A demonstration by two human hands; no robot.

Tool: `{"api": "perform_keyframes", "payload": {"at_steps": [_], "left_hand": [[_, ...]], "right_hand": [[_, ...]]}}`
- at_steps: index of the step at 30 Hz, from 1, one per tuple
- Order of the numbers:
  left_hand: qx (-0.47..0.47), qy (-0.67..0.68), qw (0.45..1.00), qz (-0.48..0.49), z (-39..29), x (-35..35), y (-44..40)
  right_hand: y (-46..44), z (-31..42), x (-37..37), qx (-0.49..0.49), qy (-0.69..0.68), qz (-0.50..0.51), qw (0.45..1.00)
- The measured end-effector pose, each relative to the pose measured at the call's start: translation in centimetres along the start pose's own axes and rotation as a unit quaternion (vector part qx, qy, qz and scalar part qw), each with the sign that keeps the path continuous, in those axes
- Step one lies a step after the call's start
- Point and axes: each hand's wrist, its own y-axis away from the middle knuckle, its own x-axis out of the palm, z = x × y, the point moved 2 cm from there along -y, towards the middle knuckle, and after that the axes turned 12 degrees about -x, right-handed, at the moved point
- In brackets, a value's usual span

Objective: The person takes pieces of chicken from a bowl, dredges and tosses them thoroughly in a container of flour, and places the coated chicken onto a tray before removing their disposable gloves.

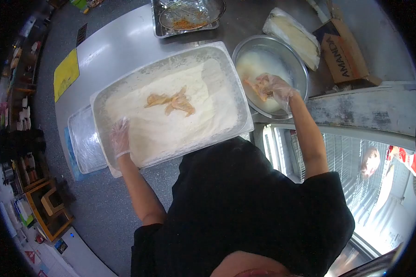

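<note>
A large pale tub (239, 92) holds white flour-like powder (162, 131), with pieces of raw, pale meat (171, 100) lying in its middle. My left hand (120, 137), in a clear plastic glove, is over the powder at the tub's left side; its fingers are blurred. To the right, a round metal bowl (302, 69) contains cloudy whitish liquid (259, 60). Over that bowl my gloved right hand (278, 88) is closed on raw meat (262, 87), near the liquid's surface.
Behind the tub sits a metal tray (159, 33) with a strainer (185, 21) holding orange crumbs. A wrapped pale package (293, 39) and a cardboard box (344, 57) are at the back right. A lidded container (85, 141) stands left; an open lit fridge (356, 184) is at right.
</note>
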Motion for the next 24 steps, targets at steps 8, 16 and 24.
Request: {"api": "perform_keyframes", "payload": {"at_steps": [8, 16, 24], "left_hand": [[0.037, -0.117, 0.992, -0.036, 0.4, 0.9, -0.1], [0.019, -0.048, 0.998, -0.042, -1.6, -1.3, 0.4], [-0.167, 0.192, 0.963, 0.093, -1.1, -1.1, -0.2]], "right_hand": [[0.7, 2.6, -1.0, -0.05, 0.053, -0.096, 0.993], [0.9, 12.6, 10.9, -0.228, 0.077, 0.026, 0.97], [-1.2, 12.9, 15.8, -0.226, -0.135, 0.191, 0.946]]}}
